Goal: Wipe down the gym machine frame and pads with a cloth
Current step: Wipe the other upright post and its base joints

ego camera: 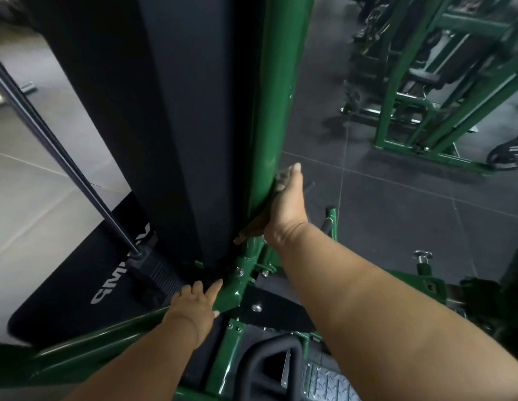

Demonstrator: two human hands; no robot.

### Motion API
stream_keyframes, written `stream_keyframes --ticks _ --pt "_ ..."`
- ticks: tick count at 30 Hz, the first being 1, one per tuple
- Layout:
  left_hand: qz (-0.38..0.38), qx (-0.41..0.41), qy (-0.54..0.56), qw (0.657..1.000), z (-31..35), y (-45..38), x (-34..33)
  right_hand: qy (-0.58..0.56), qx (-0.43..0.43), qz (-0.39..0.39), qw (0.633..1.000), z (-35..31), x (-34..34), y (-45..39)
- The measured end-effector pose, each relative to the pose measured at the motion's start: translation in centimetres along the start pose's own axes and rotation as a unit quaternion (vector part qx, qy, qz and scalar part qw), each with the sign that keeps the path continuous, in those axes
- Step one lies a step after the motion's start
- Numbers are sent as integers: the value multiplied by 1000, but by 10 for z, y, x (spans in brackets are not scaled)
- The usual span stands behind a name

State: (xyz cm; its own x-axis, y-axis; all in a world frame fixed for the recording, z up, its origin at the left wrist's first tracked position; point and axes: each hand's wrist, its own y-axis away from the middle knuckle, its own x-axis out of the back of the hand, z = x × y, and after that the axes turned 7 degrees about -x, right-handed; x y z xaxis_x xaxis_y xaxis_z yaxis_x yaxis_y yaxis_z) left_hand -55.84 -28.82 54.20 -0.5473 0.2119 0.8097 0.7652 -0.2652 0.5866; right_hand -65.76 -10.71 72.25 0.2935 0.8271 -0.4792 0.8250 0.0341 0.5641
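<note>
Far out beyond the left hand's fingers, a black floor mat with pale lettering (pixel 78 287) lies on the grey floor, and a thin dark slanted rod (pixel 64 166) runs down to a fitting just ahead of those fingers. The left hand (pixel 194 305) rests on a glossy green steel base bar (pixel 107 328), fingers (pixel 214 287) fairly straight and loose, gripping nothing, it seems only to steady the person. Directly above those fingertips rises a tall matte black padded panel (pixel 153 125); its covering looks soft and should wipe easily. Beside it stands the thick green painted upright post (pixel 275 91), and low on it the right hand (pixel 286 204) presses a small brownish cloth (pixel 252 227) against the paint, fingers wrapped round the post's far side with the cloth trapped under the palm. The cloth looks thin, limp and light; I judge it best kept bunched flat under the palm, since the glossy post is slick and a loose edge could slip out. Below the right fingers, bolts and brackets (pixel 263 270) crowd the post's foot and may snag the fabric. Nearer the person sit a black looped handle (pixel 266 369) and a ribbed metal footplate (pixel 327 383). Well past the right fingers stands another green machine frame (pixel 425 82).
</note>
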Motion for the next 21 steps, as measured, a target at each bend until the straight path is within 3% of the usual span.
stream_keyframes --ticks 3,8,11,15,18,21 --pt "-19 9 8 1000 1 -2 5 -17 97 23 995 -33 -13 12" --pt "-42 7 69 997 14 7 37 138 180 62 972 -60 -29 54" --pt "-24 -24 104 994 25 24 68 204 145 61 966 -47 -22 70" --pt "84 -46 198 975 33 40 120 243 211 21 947 -69 -43 96" --pt "205 -29 284 936 37 45 158 303 328 27 894 -114 -59 119" --pt "288 6 314 905 41 53 197 339 358 13 870 -132 -60 128"
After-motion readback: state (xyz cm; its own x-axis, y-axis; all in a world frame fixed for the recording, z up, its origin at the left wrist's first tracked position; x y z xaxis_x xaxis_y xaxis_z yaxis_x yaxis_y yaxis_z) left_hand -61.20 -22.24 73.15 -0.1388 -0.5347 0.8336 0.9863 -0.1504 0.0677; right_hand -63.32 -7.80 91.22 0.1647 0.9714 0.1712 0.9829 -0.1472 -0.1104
